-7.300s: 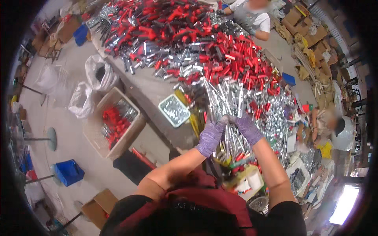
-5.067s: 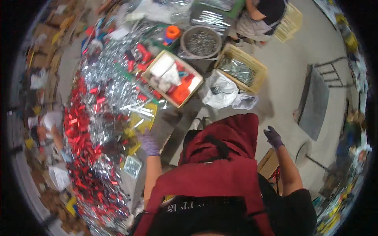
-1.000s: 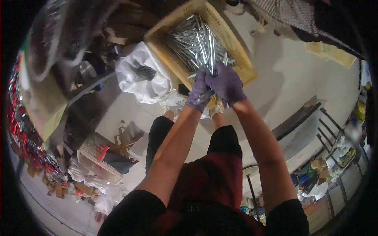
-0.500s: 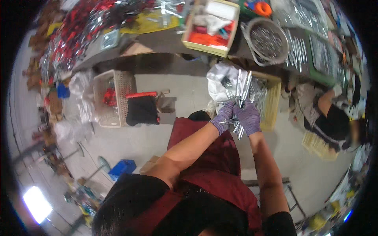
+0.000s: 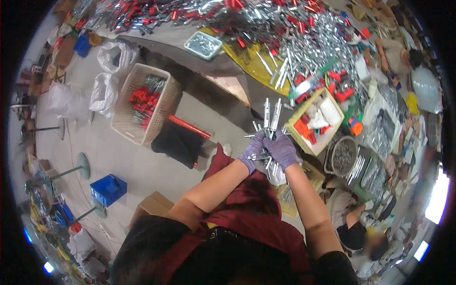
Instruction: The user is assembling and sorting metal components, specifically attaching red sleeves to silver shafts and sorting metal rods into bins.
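Observation:
Both hands wear purple knit gloves and are closed together in front of my maroon apron. Between them is a bundle of shiny metal rods (image 5: 274, 116), some sticking up past the fingers, others poking out sideways and below. My left hand (image 5: 251, 153) wraps the bundle's left side, and my right hand (image 5: 283, 151) grips it from the right. Fingers and gloves hide the middle of the bundle. Just beyond my right hand is a cream box (image 5: 301, 142) holding red-orange and white items.
A bench carries a large heap of silver and red metal parts (image 5: 313, 47) and a small white tray (image 5: 203, 45). On the left stand a cream basket (image 5: 126, 111) of red parts, a black-topped stool (image 5: 178, 142) and a blue bin (image 5: 109, 189). Another person (image 5: 351, 232) sits at the right.
The view has swung left, so the bench's parts heap now lies ahead and the yellow crate is mostly behind my right arm. My hands keep hold of the rods.

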Demonstrator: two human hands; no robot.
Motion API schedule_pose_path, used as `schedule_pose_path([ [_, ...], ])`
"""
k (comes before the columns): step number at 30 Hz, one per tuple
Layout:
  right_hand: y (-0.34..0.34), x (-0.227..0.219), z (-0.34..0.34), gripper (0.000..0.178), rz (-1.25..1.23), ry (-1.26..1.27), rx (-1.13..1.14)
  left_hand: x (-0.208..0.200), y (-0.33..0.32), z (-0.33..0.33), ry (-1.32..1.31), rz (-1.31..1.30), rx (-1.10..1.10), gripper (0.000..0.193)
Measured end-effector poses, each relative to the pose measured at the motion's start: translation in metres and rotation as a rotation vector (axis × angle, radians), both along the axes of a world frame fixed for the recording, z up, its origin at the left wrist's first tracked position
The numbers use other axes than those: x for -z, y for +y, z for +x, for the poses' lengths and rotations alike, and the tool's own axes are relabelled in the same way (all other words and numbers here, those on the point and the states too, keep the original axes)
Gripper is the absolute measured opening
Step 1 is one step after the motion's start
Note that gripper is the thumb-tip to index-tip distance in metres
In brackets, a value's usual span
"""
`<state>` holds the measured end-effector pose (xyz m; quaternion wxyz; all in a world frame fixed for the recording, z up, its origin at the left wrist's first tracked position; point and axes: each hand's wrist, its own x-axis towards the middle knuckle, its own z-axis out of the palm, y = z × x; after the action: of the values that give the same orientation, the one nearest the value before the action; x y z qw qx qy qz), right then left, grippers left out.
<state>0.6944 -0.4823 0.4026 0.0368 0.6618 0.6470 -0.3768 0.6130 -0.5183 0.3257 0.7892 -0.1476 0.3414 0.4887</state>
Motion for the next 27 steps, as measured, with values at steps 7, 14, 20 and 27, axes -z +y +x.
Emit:
schedule_pose_path([
  [7, 0.141, -0.035, -0.076, 0.054, -0.038, -0.036, -0.187, -0.057, 0.123, -0.065, -0.085, -0.035, -0.204, 0.030],
  [14, 0.283, -0.069, -0.155, 0.054, 0.047, -0.026, -0.467, -0.049, 0.259, -0.130, -0.097, 0.042, -0.363, 0.050],
  [20, 0.450, -0.109, -0.251, 0.052, 0.192, 0.007, -0.664, -0.116, 0.419, -0.223, 0.066, 0.162, -0.498, 0.056],
  [27, 0.701, -0.125, -0.371, 0.051, 0.251, -0.046, -0.912, -0.162, 0.643, -0.331, -0.157, 0.353, -0.493, 0.063],
])
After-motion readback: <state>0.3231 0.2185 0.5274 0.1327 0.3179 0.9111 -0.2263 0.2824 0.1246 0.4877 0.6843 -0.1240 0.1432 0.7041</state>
